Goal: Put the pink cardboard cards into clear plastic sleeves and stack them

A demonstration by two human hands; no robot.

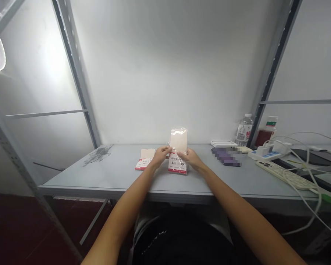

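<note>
Hands: together, the left hand (162,156) and right hand (189,159) pinching a clear plastic packet (178,141) between their fingertips.
Risk: the slick film could slip if the pinch loosens.
Packet: upright between the hands, over the grey table (121,184).
Nearby: a second packet (145,160) just beside the left hand.

A clear plastic packet (178,141) with a red-and-white label (177,164) stands upright.

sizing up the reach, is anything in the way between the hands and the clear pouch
Nothing visible stands in the way: the left hand and right hand are already on the clear plastic pouch, at its lower part. The red-and-white packet lies beneath them on the table, not between.
</note>
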